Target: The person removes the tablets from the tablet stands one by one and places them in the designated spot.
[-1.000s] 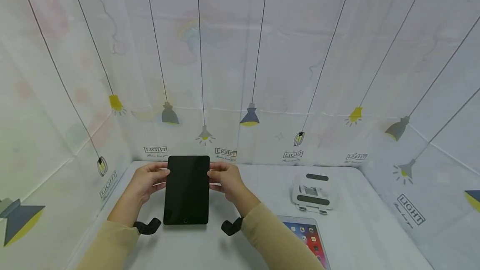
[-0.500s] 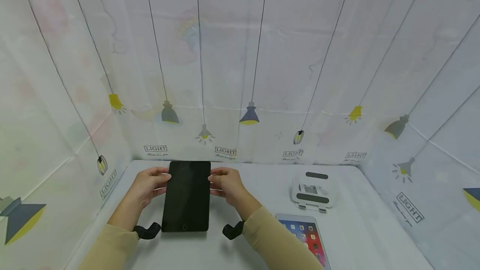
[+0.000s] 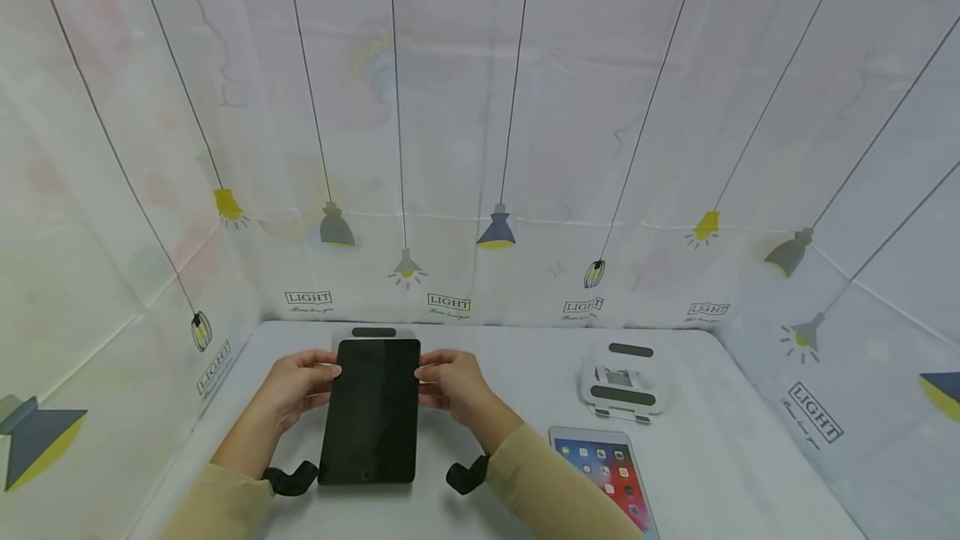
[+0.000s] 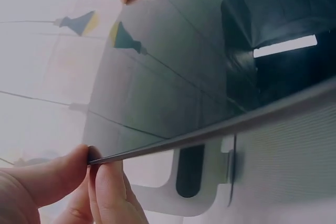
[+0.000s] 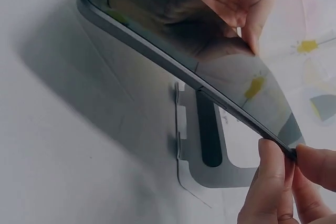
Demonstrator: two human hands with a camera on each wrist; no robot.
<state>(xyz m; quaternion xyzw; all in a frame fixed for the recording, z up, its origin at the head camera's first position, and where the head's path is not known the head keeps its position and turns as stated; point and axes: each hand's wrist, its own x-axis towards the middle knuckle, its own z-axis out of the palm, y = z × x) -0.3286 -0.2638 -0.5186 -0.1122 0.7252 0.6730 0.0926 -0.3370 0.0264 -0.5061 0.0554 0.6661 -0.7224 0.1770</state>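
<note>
A black tablet (image 3: 371, 415), its screen dark, is pinched by its upper side edges between both hands. On its left edge are the thumb and fingers of my left hand (image 3: 296, 386); my right hand (image 3: 456, 386) pinches the opposite edge. Beneath the tablet is a light tablet stand (image 3: 373, 333), mostly hidden in the head view, with a dark pad along its top. In the right wrist view, that stand (image 5: 202, 174) shows its lipped front edge below the tilted tablet (image 5: 173, 40), with a gap between them.
A second, similar stand (image 3: 622, 397) with two dark pads lies at the table's right. In front of it lies a white tablet (image 3: 606, 465) with a lit screen, partly covered by the right sleeve (image 3: 558, 490). A lamp-printed cloth (image 3: 480, 123) surrounds the white table.
Both hands have brought the black tablet down in the head view, toward me. The top of the stand has come into sight behind it. The white tablet and second stand have stayed put.
</note>
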